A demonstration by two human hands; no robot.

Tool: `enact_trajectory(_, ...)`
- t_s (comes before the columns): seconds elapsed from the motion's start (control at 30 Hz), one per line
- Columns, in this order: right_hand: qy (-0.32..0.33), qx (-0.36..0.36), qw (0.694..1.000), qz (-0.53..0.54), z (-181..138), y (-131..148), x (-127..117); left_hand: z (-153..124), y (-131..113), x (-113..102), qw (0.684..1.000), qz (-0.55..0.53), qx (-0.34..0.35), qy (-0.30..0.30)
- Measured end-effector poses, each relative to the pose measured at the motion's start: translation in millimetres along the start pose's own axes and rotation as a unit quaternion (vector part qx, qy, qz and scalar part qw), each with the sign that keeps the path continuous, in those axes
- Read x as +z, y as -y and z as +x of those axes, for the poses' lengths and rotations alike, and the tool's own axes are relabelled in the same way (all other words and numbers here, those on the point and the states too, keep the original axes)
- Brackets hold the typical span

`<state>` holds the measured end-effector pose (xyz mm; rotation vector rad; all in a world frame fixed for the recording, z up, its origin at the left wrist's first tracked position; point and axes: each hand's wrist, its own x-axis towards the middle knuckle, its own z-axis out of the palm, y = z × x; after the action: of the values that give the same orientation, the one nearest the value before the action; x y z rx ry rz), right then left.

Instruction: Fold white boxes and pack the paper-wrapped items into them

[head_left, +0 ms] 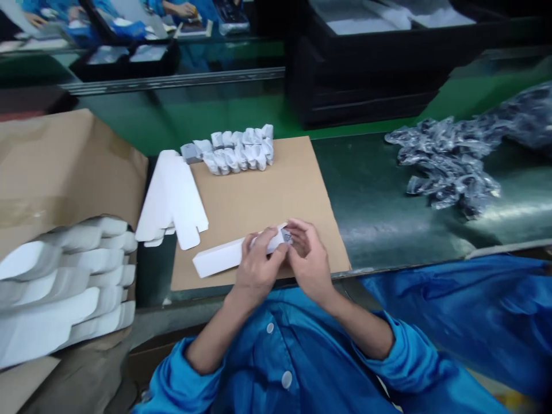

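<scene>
The left hand (259,261) and right hand (311,263) both clasp the right end of a formed white box (218,260) on cardboard (259,195) at the table's (388,195) near edge. Its end looks unclosed, and flat blanks (172,198) lie unfolded at left.

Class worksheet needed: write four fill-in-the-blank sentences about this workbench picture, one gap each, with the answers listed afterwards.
1. The left hand and the right hand meet at one end of a long ____ box.
2. Under the box is a sheet of brown ____.
3. The pile of dark bagged parts lies on the person's ____ side.
4. The person's sleeves are ____.
Missing words: white; cardboard; right; blue.
</scene>
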<state>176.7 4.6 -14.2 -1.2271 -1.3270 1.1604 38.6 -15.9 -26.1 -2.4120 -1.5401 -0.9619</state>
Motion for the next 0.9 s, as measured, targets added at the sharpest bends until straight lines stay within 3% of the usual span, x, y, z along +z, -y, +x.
enact_trajectory(0.2, 0.016, 0.015, 1.0, -0.002, 23, 2, -2, 23, -11, 17, 0.999, -0.029, -0.007, -0.037)
enact_trajectory(0.33, 0.025, 0.028, 0.999, 0.031, 37, 1, -19, 30, -6, -2, 0.994, -0.088, 0.009, -0.057)
enact_trajectory(0.4, -0.01, 0.005, 0.999, 0.034, 53, 1, -44, 24, 12, -23, 0.988, -0.06, -0.064, -0.126)
enact_trajectory(0.47, -0.046, -0.008, 0.999, 0.022, 73, 1, -78, 12, 39, -45, 0.961, -0.002, -0.208, -0.183)
enact_trajectory(0.5, -0.056, -0.005, 0.998, 0.003, 83, 1, -96, 5, 55, -54, 0.943, 0.032, -0.28, -0.18)
enact_trajectory(0.6, -0.069, 0.018, 0.993, -0.092, 102, -1, -133, -11, 93, -66, 0.896, 0.1, -0.429, -0.055)
enact_trajectory(0.67, -0.072, 0.018, 0.982, -0.172, 103, -8, -140, -15, 107, -63, 0.877, 0.11, -0.468, -0.009)
enact_trajectory(0.73, -0.075, 0.002, 0.972, -0.223, 99, -16, -138, -16, 112, -56, 0.875, 0.092, -0.476, -0.012)
enact_trajectory(0.83, -0.061, 0.013, 0.979, -0.195, 95, -18, -137, -13, 115, -49, 0.875, 0.055, -0.48, -0.028)
enact_trajectory(0.9, -0.052, 0.012, 0.983, -0.175, 93, -3, -139, -13, 115, -50, 0.873, 0.044, -0.484, -0.045)
